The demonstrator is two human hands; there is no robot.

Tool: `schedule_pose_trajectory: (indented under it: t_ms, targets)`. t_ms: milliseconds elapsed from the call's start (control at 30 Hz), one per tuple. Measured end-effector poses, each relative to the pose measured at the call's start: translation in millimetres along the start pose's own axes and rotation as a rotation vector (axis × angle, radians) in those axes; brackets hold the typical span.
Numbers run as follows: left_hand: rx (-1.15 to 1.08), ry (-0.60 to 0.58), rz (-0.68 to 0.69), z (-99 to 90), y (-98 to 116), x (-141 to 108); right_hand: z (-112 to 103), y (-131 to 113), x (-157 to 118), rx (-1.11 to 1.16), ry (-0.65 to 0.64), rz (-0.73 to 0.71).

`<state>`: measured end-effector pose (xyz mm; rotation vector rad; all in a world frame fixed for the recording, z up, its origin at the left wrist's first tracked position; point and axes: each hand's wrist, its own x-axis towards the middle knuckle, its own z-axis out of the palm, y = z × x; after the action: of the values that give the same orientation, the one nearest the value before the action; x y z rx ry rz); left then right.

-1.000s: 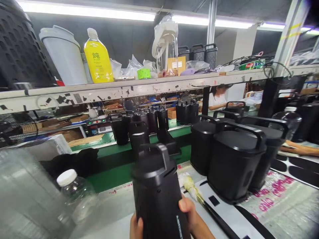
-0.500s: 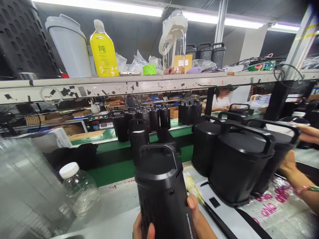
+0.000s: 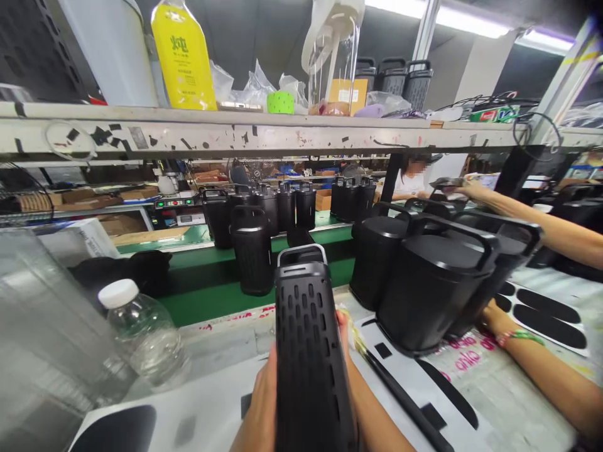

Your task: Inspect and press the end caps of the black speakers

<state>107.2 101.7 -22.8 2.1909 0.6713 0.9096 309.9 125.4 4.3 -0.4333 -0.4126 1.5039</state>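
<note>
My left hand (image 3: pixel 264 392) presses on the left side of a black canister (image 3: pixel 311 351) with a carrying handle and a slotted face. My right hand (image 3: pixel 347 342) holds its right side, the fingers partly hidden behind it. The slotted face is toward me, and the canister is tilted. Just right of it lies a black-handled brush (image 3: pixel 400 389) with a pale yellowish end, on a white sheet with black patches (image 3: pixel 384 349). A capped clear plastic bottle (image 3: pixel 144 336) stands to the left.
Larger black canisters (image 3: pixel 426 292) stand at the right, where a co-worker's hand (image 3: pixel 499 319) is beside them and another arm (image 3: pixel 532 216) reaches over. A green conveyor belt (image 3: pixel 202 307) carries more canisters. A shelf (image 3: pixel 282 137) crosses above, holding a yellow bottle (image 3: pixel 183 59).
The canister in my hands has turned, so its slotted face now points at me. The co-worker's upper arm has reached forward over the canisters. My view has tipped downward.
</note>
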Motion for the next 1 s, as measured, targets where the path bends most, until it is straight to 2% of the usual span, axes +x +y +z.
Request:
schedule_pose_trajectory:
  t_ms: [67, 200, 267, 333, 500, 567, 733, 800, 900, 1000]
  targets:
    - [0.02, 0.01, 0.05, -3.7, 2, 4, 4, 1, 2, 0.015, 0.048, -0.019]
    - [0.133, 0.012, 0.279, -11.3, -3, 14, 7, 5, 2, 0.03, 0.139, -0.064]
    - [0.157, 0.019, 0.294, -14.0, -6, 16, 5, 6, 1, 0.029, 0.164, -0.069]
    - [0.117, 0.051, 0.241, -15.2, -6, 16, 5, 6, 0, 0.027, 0.184, -0.067]
    - [-0.212, 0.076, -0.129, -16.3, 3, 18, 11, 7, -3, 0.034, 0.237, -0.08]
    - [-0.278, 0.069, -0.178, -17.8, 5, 20, 15, 8, -5, 0.037, 0.251, -0.085]
    - [-0.243, 0.033, -0.2, -22.3, 4, 23, 17, 9, -7, 0.016, 0.262, -0.074]
    - [-0.27, 0.086, -0.217, -23.3, 5, 23, 17, 7, -8, 0.007, 0.274, -0.097]
    - [-0.362, 0.241, -0.265, -24.8, 7, 23, 17, 5, -8, -0.015, 0.31, -0.16]
    - [-0.332, 0.355, -0.345, -28.5, 6, 30, 19, 0, -10, -0.07, 0.288, -0.215]
